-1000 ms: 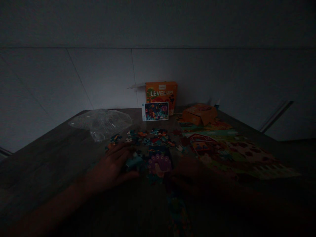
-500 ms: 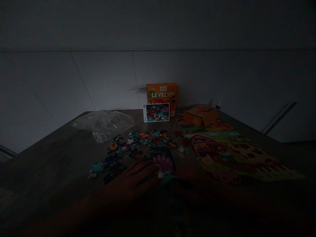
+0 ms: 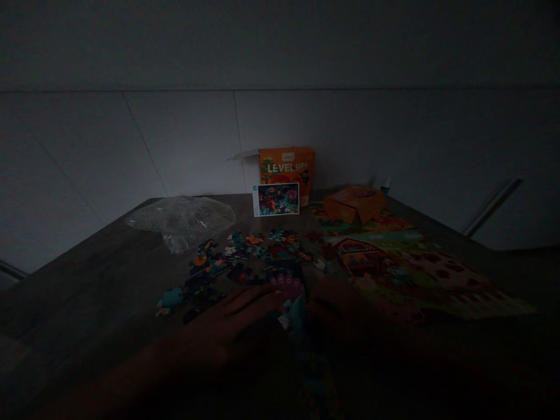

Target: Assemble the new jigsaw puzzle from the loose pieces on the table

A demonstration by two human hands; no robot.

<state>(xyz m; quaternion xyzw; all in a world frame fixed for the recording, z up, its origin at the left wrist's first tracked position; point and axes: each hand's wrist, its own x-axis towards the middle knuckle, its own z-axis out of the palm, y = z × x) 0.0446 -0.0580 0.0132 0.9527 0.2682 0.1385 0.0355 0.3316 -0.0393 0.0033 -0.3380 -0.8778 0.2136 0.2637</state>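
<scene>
The scene is very dark. My left hand (image 3: 238,312) lies low over the table, fingers stretched out, with its fingertips at the edge of a purple jigsaw piece (image 3: 286,284). A teal and white jigsaw piece (image 3: 295,315) is tilted just below the purple one, between both hands. My right hand (image 3: 335,300) is at its right side with fingers bent toward it, seemingly gripping its edge; shadow hides most of that hand. A dark blue piece (image 3: 283,268) adjoins the top of the purple one. Loose jigsaw pieces (image 3: 210,262) spread to the left and beyond.
A picture card (image 3: 277,200) leans on an orange box (image 3: 286,166) at the back. A clear plastic bag (image 3: 188,219) lies at left. On the right are an assembled farm puzzle (image 3: 420,262) and another orange box (image 3: 355,204). More pieces (image 3: 319,379) lie nearest me.
The teal and white piece has turned from lying sideways to a more upright tilt. My right hand has come closer beside it; my left hand has shifted slightly.
</scene>
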